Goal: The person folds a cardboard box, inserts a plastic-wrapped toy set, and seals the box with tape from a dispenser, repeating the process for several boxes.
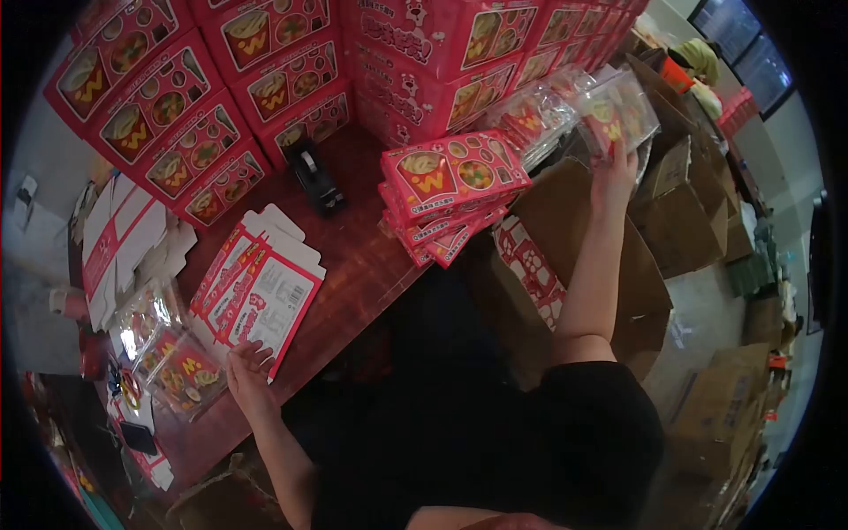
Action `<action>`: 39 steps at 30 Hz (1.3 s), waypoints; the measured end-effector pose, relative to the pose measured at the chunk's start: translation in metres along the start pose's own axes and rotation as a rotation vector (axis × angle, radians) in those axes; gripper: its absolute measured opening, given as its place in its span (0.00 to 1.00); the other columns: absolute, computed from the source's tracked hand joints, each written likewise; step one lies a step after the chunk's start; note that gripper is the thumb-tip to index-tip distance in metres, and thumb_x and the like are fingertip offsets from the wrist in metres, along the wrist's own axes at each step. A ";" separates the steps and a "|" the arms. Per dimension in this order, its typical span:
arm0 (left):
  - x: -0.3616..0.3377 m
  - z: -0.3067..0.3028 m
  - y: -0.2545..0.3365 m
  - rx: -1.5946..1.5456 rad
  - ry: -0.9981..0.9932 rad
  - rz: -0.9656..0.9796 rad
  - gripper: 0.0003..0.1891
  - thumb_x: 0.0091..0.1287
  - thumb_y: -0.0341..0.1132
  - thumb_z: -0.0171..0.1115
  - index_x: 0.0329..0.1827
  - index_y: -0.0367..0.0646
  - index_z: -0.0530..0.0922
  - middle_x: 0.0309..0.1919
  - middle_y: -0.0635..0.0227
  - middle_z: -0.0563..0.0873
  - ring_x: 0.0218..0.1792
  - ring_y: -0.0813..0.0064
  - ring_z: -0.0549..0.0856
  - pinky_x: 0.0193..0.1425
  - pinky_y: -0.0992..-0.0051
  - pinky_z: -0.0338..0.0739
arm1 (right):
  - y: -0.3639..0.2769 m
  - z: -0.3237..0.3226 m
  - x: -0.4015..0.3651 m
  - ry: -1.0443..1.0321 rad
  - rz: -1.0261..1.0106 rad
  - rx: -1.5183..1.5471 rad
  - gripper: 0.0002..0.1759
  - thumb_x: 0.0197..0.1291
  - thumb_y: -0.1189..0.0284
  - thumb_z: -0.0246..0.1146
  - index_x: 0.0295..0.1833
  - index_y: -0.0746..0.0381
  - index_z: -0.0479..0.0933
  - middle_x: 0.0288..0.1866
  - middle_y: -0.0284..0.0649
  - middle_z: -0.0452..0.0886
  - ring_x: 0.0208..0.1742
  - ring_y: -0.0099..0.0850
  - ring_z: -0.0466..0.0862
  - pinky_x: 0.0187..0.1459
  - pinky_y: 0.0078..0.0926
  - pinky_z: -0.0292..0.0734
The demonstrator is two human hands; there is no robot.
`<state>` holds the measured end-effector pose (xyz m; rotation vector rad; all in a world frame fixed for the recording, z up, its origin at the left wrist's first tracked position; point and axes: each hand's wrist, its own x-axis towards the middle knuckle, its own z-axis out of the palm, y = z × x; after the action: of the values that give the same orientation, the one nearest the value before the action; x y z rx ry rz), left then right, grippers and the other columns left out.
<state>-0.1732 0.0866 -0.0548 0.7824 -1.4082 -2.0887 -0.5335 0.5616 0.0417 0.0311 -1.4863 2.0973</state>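
Observation:
At the upper right, my right hand (612,175) is stretched out over an open cardboard box, its fingers closed on a clear plastic pack (609,110) with a printed red and yellow picture. More such clear packs (530,119) lie right beside it. My left hand (251,373) is at the table's front edge with its fingers spread, right at the lower corner of several flat, unfolded pink-and-white cartons (265,300). To its left lies a pile of clear plastic packs (177,358) with the same print.
Pink boxes (415,97) are stacked high at the back of the table (353,256). A black tape dispenser (314,177) stands mid-table, near a pile of folded pink boxes (455,177). A phone (139,437) lies at left. The open cardboard box (565,212) sits at right.

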 end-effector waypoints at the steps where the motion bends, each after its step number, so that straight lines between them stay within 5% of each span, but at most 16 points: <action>1: 0.000 0.003 -0.001 -0.006 -0.023 -0.005 0.17 0.73 0.45 0.42 0.47 0.39 0.71 0.40 0.60 0.80 0.38 0.70 0.81 0.42 0.74 0.75 | 0.013 -0.005 0.015 0.014 0.021 -0.084 0.16 0.64 0.66 0.55 0.54 0.61 0.67 0.46 0.37 0.75 0.37 0.29 0.77 0.33 0.25 0.71; 7: -0.002 0.027 0.001 0.045 -0.028 -0.006 0.15 0.72 0.43 0.45 0.45 0.40 0.72 0.38 0.61 0.81 0.37 0.71 0.81 0.41 0.75 0.75 | 0.080 0.027 0.042 -0.017 0.260 -0.238 0.27 0.57 0.65 0.62 0.58 0.66 0.63 0.38 0.38 0.76 0.31 0.25 0.78 0.27 0.24 0.74; 8: -0.003 0.027 0.000 0.043 -0.021 -0.017 0.15 0.72 0.43 0.45 0.45 0.40 0.72 0.38 0.61 0.81 0.37 0.71 0.81 0.41 0.75 0.75 | 0.089 0.025 0.046 -0.102 0.316 -0.483 0.32 0.59 0.57 0.57 0.59 0.70 0.64 0.44 0.47 0.78 0.40 0.38 0.81 0.37 0.32 0.77; 11: -0.007 0.024 0.000 0.033 0.016 -0.044 0.14 0.72 0.43 0.45 0.45 0.40 0.72 0.38 0.61 0.81 0.37 0.71 0.81 0.41 0.75 0.74 | 0.103 0.026 0.052 -0.086 0.102 -1.125 0.39 0.61 0.46 0.48 0.60 0.73 0.65 0.51 0.58 0.76 0.53 0.50 0.76 0.52 0.39 0.71; 12: -0.010 0.023 0.001 0.030 0.032 -0.053 0.14 0.72 0.43 0.45 0.45 0.40 0.72 0.38 0.61 0.81 0.37 0.71 0.81 0.41 0.75 0.75 | 0.089 0.033 0.040 -0.110 0.142 -1.066 0.44 0.60 0.40 0.40 0.58 0.74 0.67 0.56 0.63 0.71 0.61 0.54 0.69 0.60 0.38 0.61; 14: -0.013 0.018 0.003 0.031 0.059 -0.065 0.14 0.72 0.43 0.45 0.45 0.40 0.72 0.38 0.61 0.81 0.37 0.71 0.81 0.40 0.75 0.75 | 0.116 0.015 0.055 -0.091 0.020 -0.986 0.33 0.63 0.49 0.48 0.51 0.72 0.71 0.29 0.44 0.77 0.29 0.35 0.77 0.36 0.31 0.71; 18: -0.015 0.007 0.002 0.037 0.077 -0.061 0.14 0.73 0.42 0.44 0.45 0.40 0.72 0.38 0.61 0.81 0.36 0.71 0.81 0.40 0.75 0.75 | 0.103 0.014 0.040 -0.052 0.174 -0.661 0.30 0.64 0.47 0.48 0.34 0.66 0.73 0.20 0.34 0.71 0.21 0.25 0.71 0.26 0.25 0.65; 19: -0.017 0.004 0.003 0.037 0.084 -0.057 0.14 0.73 0.42 0.44 0.45 0.40 0.72 0.38 0.61 0.81 0.36 0.71 0.81 0.40 0.75 0.75 | 0.101 0.010 0.042 -0.073 0.268 -0.650 0.35 0.63 0.48 0.49 0.54 0.74 0.69 0.25 0.38 0.74 0.23 0.24 0.71 0.29 0.24 0.68; 21: -0.016 -0.002 0.001 0.025 0.087 -0.061 0.14 0.73 0.42 0.44 0.45 0.40 0.72 0.38 0.61 0.81 0.36 0.71 0.81 0.40 0.75 0.75 | 0.108 -0.003 0.049 -0.126 0.316 -0.601 0.33 0.64 0.50 0.49 0.54 0.73 0.69 0.28 0.40 0.76 0.26 0.27 0.73 0.31 0.25 0.69; 24: -0.018 -0.008 -0.002 0.034 0.147 -0.055 0.13 0.72 0.40 0.46 0.45 0.39 0.72 0.38 0.61 0.81 0.36 0.72 0.81 0.40 0.76 0.75 | 0.109 -0.008 0.051 -0.064 -0.101 -0.613 0.24 0.66 0.57 0.51 0.52 0.69 0.69 0.33 0.39 0.75 0.31 0.25 0.73 0.34 0.22 0.69; 26: -0.020 -0.006 -0.001 0.158 0.192 -0.021 0.11 0.71 0.37 0.48 0.43 0.38 0.73 0.38 0.62 0.81 0.36 0.73 0.81 0.40 0.77 0.75 | 0.036 0.061 -0.020 0.022 -0.284 -0.294 0.16 0.65 0.72 0.53 0.55 0.69 0.67 0.33 0.34 0.72 0.30 0.17 0.68 0.32 0.15 0.66; 27: -0.020 -0.006 -0.002 0.242 0.203 0.003 0.09 0.70 0.35 0.50 0.42 0.38 0.74 0.37 0.63 0.82 0.36 0.74 0.81 0.41 0.78 0.75 | 0.015 0.076 -0.046 -0.002 -0.433 -0.413 0.17 0.65 0.72 0.54 0.56 0.69 0.67 0.30 0.30 0.69 0.30 0.17 0.67 0.33 0.14 0.66; 30: -0.012 -0.004 -0.014 0.757 0.159 0.382 0.09 0.61 0.28 0.60 0.43 0.40 0.74 0.38 0.59 0.82 0.41 0.62 0.81 0.47 0.72 0.75 | 0.011 0.117 -0.130 -0.193 -0.640 -0.206 0.11 0.62 0.80 0.52 0.50 0.70 0.70 0.35 0.34 0.73 0.34 0.19 0.71 0.37 0.15 0.68; 34: 0.009 0.001 -0.046 1.113 0.146 0.661 0.17 0.52 0.25 0.64 0.46 0.43 0.74 0.53 0.50 0.74 0.60 0.44 0.68 0.62 0.58 0.65 | 0.028 0.194 -0.268 -1.114 -0.194 -0.193 0.16 0.59 0.79 0.56 0.54 0.68 0.70 0.49 0.43 0.73 0.50 0.30 0.75 0.50 0.22 0.72; 36: 0.012 0.000 -0.059 1.166 0.136 0.629 0.18 0.51 0.24 0.63 0.47 0.43 0.74 0.58 0.50 0.70 0.63 0.42 0.63 0.66 0.51 0.59 | 0.069 0.220 -0.310 -1.278 0.049 -0.296 0.19 0.59 0.76 0.58 0.56 0.67 0.70 0.53 0.45 0.72 0.54 0.33 0.74 0.53 0.24 0.71; 39: 0.013 -0.005 -0.065 1.118 0.091 0.634 0.19 0.51 0.23 0.62 0.48 0.43 0.73 0.59 0.51 0.69 0.64 0.42 0.62 0.66 0.46 0.55 | 0.166 0.234 -0.339 -1.339 0.373 -0.372 0.24 0.58 0.71 0.61 0.59 0.65 0.65 0.45 0.42 0.74 0.45 0.29 0.75 0.46 0.21 0.71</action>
<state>-0.1845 0.0960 -0.1197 0.6353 -2.3574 -0.6852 -0.3928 0.1740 -0.1231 1.3139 -2.7552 2.0329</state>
